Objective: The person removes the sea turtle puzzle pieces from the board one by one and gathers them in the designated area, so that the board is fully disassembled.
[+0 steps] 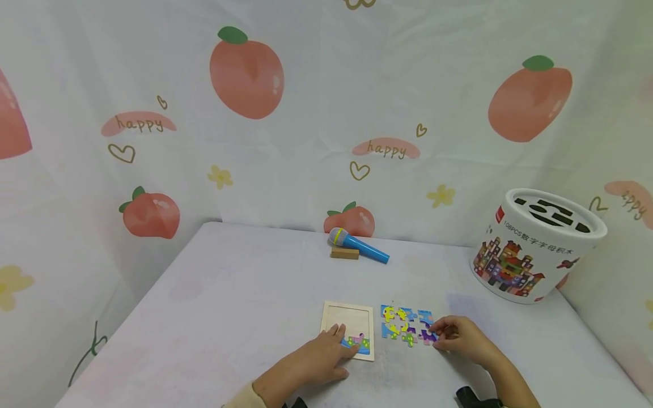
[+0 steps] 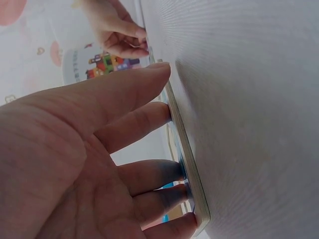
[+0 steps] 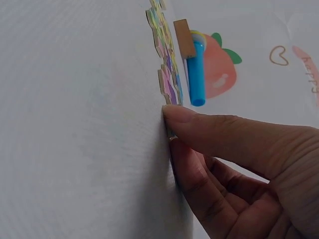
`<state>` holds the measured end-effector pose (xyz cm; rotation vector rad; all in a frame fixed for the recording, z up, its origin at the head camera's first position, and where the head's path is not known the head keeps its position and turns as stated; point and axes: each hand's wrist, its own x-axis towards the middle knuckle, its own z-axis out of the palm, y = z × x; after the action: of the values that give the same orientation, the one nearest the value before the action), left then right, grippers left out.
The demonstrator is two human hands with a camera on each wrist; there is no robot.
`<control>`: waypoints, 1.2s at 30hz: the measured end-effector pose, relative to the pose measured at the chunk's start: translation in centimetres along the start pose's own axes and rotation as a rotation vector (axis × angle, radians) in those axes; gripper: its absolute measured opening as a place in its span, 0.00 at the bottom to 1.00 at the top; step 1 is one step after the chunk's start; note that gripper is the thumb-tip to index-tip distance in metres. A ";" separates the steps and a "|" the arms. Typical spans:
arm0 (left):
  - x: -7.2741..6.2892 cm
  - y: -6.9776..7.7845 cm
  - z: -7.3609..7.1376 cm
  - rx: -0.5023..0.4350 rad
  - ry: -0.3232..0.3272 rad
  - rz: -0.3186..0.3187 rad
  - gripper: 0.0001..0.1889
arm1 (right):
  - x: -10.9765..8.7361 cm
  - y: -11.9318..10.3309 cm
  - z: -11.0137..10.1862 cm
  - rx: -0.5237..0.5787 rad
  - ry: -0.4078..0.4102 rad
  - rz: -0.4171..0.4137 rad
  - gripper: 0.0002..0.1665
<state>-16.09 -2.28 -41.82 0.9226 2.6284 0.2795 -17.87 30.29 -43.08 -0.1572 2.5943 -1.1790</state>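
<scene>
One puzzle board (image 1: pixel 353 318), lengthwise toward person

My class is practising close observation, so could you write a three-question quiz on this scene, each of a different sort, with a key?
1. Which hand lies over the tray: (a) left, (b) right, (c) both?
2. True or false: the bucket is lying on its side.
3. Fill in: in the head view, the loose pieces lie to the ____ of the tray.

Key:
1. (a), the left hand.
2. False; it stands upright.
3. Right.
</scene>
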 end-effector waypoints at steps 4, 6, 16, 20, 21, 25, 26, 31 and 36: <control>-0.1 0.0 -0.1 -0.019 0.001 0.005 0.25 | 0.0 0.1 0.0 0.001 -0.004 -0.007 0.20; -0.2 -0.1 -0.2 -0.030 0.004 0.010 0.25 | 0.0 0.1 -0.1 0.000 -0.009 -0.021 0.20; -0.2 -0.7 -0.5 -0.174 -0.017 -0.030 0.28 | -0.7 -1.2 -1.1 -0.116 0.028 -0.091 0.21; -0.1 -1.4 -1.0 -0.295 -0.011 -0.044 0.28 | -1.0 -2.6 -0.9 -0.160 0.061 -0.110 0.21; -0.1 -1.7 -1.1 -0.326 -0.005 -0.041 0.28 | -1.0 -3.0 -0.8 -0.164 0.060 -0.117 0.21; -0.2 -2.9 -1.7 -0.393 0.045 -0.004 0.29 | -1.0 -4.8 0.0 -0.149 0.035 -0.178 0.21; -0.2 -3.3 -1.8 -0.409 0.062 0.002 0.29 | -0.8 -5.3 0.3 -0.139 0.027 -0.180 0.21; 0.1 -4.9 -2.0 -0.481 0.165 0.040 0.30 | 0.0 -7.7 1.8 -0.144 0.014 -0.225 0.19; 0.5 -6.0 -1.8 -0.512 0.201 0.057 0.31 | 1.1 -9.9 3.2 -0.163 0.016 -0.261 0.19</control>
<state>-20.49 -6.73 -42.05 0.8206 2.5061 1.0494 -18.11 21.24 -37.86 -0.5366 2.7452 -1.0494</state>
